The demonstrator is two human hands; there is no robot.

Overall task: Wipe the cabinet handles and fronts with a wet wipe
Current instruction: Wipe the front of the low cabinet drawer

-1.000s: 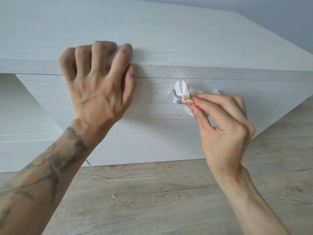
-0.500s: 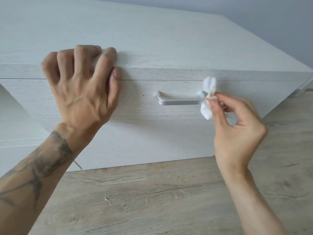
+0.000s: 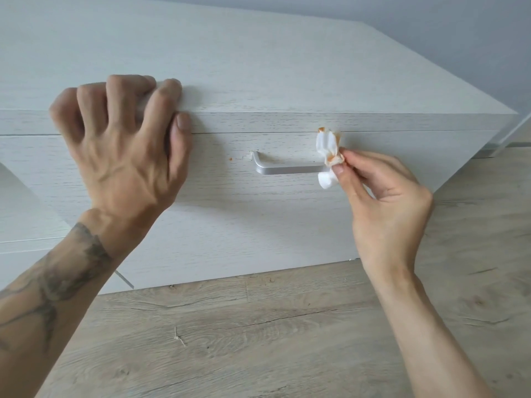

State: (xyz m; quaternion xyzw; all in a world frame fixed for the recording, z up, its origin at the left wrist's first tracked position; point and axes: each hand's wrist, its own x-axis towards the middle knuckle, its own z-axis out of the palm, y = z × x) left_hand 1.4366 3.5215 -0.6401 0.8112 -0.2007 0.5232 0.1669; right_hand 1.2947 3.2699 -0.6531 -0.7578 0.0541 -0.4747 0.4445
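A pale wood-grain cabinet (image 3: 258, 67) fills the upper view, with a drawer front (image 3: 258, 214) below its top edge. A silver bar handle (image 3: 287, 169) sits in the middle of that front. My right hand (image 3: 385, 205) pinches a crumpled white wet wipe (image 3: 327, 156), stained orange, against the handle's right end. My left hand (image 3: 120, 150) is braced on the cabinet's top front edge, fingers curled over the top and thumb on the front. Small orange specks (image 3: 230, 159) mark the front just left of the handle.
Grey-brown wood-plank floor (image 3: 258, 340) runs below and to the right of the cabinet. A second pale cabinet section (image 3: 23, 225) stands at the far left. A grey wall (image 3: 431, 21) is behind.
My right hand slid the wipe from the handle's left end to its right end, baring the bar. The wipe now shows its orange-stained side. My left hand kept its grip.
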